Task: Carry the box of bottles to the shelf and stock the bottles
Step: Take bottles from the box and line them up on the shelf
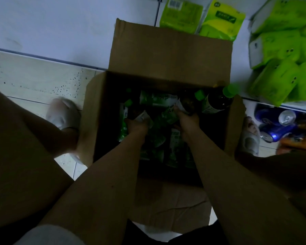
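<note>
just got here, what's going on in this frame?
A person crouches over an open cardboard box on the floor, both arms reaching inside. The left hand and the right hand each close on a green-labelled bottle among the jumble of bottles lying in the box. One dark bottle with a green cap leans at the box's right edge. Green packs sit on the shelf to the right, with blue cans below. No bottle from the box is visibly shelved yet.

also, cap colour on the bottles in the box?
Green. Clearest in the head view on the cap of the dark bottle at the cardboard box's right corner.
</note>
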Tool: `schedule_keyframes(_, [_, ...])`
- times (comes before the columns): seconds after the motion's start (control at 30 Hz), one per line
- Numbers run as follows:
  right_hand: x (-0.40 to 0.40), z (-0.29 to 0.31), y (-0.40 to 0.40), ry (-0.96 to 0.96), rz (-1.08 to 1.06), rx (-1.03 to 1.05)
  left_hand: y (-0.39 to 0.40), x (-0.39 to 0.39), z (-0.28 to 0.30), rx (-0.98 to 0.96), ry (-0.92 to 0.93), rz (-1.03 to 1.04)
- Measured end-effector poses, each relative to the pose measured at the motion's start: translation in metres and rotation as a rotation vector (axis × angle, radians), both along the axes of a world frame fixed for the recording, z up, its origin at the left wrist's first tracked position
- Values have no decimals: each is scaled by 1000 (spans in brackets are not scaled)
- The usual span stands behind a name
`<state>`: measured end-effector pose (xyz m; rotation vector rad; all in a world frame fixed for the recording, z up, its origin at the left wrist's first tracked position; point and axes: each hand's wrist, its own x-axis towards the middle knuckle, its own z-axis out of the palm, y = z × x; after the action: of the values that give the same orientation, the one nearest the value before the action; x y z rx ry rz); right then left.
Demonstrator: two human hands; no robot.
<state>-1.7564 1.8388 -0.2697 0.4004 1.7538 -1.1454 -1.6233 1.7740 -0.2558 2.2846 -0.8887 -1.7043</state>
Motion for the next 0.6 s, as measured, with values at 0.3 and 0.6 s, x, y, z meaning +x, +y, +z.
schedule_keyframes(0.3, [5, 76, 19, 178, 207, -187, -6, 40, 61, -247, 78, -227])
schedule_keyframes(0.6, [15, 165, 57, -107, 243, -459, 0, 59, 152, -390, 303, -277])
